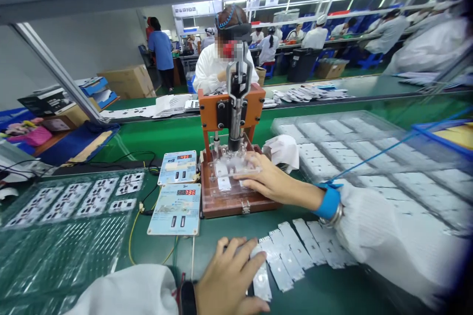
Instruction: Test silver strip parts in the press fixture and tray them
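My right hand reaches into a brown toggle press, with its fingers stretched out against the clear acrylic block. A flat white piece lies under the clear block, partly covered. The press's lever stands upright. My left hand is on the near side, fingers spread and thumb apart, over the left end of a row of thin silvery plates. Its fingers touch or hover just above the leftmost plate; I cannot tell which. Something dark under these fingers is mostly hidden.
Two counter boxes with red digits stand left of the press, wires running beside them. A clear tray of printed parts lies at left; stacked trays of plates fill the right. A blue cord stretches from my right wristband. A co-worker sits opposite.
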{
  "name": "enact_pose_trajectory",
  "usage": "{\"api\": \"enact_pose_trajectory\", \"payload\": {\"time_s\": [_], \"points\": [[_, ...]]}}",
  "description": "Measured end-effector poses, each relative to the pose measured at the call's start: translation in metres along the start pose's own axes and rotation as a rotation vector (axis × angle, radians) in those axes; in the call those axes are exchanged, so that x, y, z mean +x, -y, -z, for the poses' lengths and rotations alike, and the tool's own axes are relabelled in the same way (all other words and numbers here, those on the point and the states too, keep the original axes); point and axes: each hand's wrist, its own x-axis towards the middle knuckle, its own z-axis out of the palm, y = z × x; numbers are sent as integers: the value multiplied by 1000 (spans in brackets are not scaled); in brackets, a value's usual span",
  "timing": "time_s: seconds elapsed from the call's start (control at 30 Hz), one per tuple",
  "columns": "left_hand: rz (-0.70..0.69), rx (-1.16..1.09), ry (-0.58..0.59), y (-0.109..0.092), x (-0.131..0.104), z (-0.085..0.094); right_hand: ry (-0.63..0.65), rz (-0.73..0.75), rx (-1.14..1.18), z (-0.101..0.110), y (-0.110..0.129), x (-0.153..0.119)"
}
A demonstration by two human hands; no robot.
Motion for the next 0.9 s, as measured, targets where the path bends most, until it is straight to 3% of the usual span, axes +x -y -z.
{"api": "enact_pose_trajectory", "payload": {"time_s": [0.13,0.27,0.47,0.53,0.67,0.9], "points": [[-98,53,-186,-1,-2,7,73,47,-16,2,-4,8],[-127,80,-501,7,0,37,71,26,16,-1,3,15],[191,100,-719,51,7,87,328,-15,63,2,26,33],[257,89,-725,66,9,95,287,34,25,3,29,36],[279,37,-630,86,21,96,149,70,-99,5,26,33],[279,-49,-419,86,58,91,191,-22,-129,32,18,-10]]}}
